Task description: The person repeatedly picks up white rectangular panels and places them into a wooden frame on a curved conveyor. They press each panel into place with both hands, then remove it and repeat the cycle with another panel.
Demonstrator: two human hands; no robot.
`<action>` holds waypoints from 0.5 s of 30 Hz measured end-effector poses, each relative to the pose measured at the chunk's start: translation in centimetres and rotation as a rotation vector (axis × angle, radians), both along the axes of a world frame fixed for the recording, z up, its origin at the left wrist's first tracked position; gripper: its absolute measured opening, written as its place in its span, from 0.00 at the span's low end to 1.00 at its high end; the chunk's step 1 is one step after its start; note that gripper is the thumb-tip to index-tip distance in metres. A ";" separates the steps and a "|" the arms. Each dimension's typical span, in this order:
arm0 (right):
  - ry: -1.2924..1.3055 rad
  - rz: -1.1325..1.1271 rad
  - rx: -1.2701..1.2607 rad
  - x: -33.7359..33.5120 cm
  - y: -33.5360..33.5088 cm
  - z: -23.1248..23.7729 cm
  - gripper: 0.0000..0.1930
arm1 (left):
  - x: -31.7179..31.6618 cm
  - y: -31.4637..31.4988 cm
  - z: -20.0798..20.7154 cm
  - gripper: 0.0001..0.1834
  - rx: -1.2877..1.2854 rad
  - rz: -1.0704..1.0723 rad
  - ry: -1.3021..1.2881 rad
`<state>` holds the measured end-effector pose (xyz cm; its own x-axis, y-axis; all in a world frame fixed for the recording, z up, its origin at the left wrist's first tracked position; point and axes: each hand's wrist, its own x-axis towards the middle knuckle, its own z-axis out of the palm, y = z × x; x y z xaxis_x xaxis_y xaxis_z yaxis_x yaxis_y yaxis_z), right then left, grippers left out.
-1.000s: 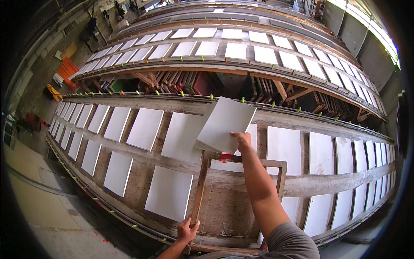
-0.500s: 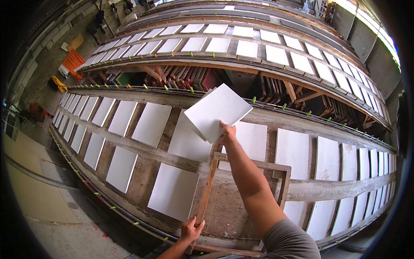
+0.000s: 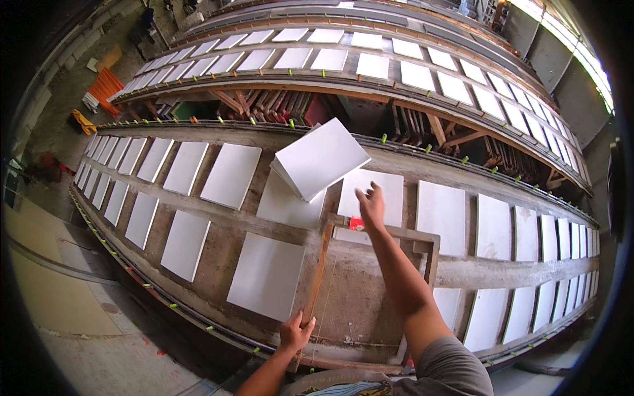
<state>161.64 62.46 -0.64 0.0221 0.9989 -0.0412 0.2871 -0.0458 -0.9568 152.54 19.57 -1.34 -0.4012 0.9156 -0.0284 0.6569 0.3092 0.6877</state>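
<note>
My left hand (image 3: 296,333) grips the left bar of a wooden screen frame (image 3: 321,265), with fingers wrapped round the wood near its close end. Through the frame the stained table top shows. My right hand (image 3: 371,206) is raised past the far bar of the frame, open with fingers apart and nothing in it, over a flat white panel (image 3: 389,188). A small red thing (image 3: 356,224) shows beside that hand at the far bar; its kind is unclear. Left of the hand, a tilted pile of white panels (image 3: 323,158) rests partly over another white panel (image 3: 284,204).
Rows of white panels (image 3: 187,245) lie along the long table (image 3: 221,221), whose edges carry green clips (image 3: 174,305). Beyond stands a second table with more panels (image 3: 373,66), and frames (image 3: 287,105) stored underneath. Orange sheeting (image 3: 105,86) lies at far left.
My right hand has let go of the pile of white panels and drawn back slightly right and nearer. The red thing has come into sight. My left hand stays on the frame.
</note>
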 end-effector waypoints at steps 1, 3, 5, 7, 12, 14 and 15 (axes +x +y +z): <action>-0.052 0.038 0.165 3.2 -2.2 0.2 0.31 | 0.0 0.1 0.2 0.28 0.000 0.009 -0.028; -0.276 -0.027 0.285 9.6 -6.4 0.0 0.25 | -0.1 0.4 0.4 0.28 0.010 0.006 -0.076; -0.505 -0.083 0.289 14.9 -11.8 1.5 0.24 | -0.4 -0.2 -1.0 0.30 0.030 -0.007 -0.052; -0.657 -0.061 0.184 19.4 -17.3 2.9 0.27 | -0.4 0.1 -0.9 0.30 0.123 -0.014 -0.015; -0.832 -0.131 0.094 26.2 -28.3 0.7 0.39 | -0.4 0.1 -1.6 0.32 0.091 -0.022 -0.007; -0.818 -0.187 -0.014 26.3 -31.1 1.4 0.40 | -0.5 -0.1 -2.2 0.32 0.038 -0.007 -0.017; -0.812 -0.216 -0.067 26.3 -32.1 1.9 0.41 | -0.5 0.0 -2.5 0.32 0.011 -0.001 -0.024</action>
<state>187.90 30.38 1.29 0.2610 0.9653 0.0115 0.8635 -0.2281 -0.4499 151.99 19.52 -3.86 -0.3995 0.9163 -0.0277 0.6405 0.3006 0.7067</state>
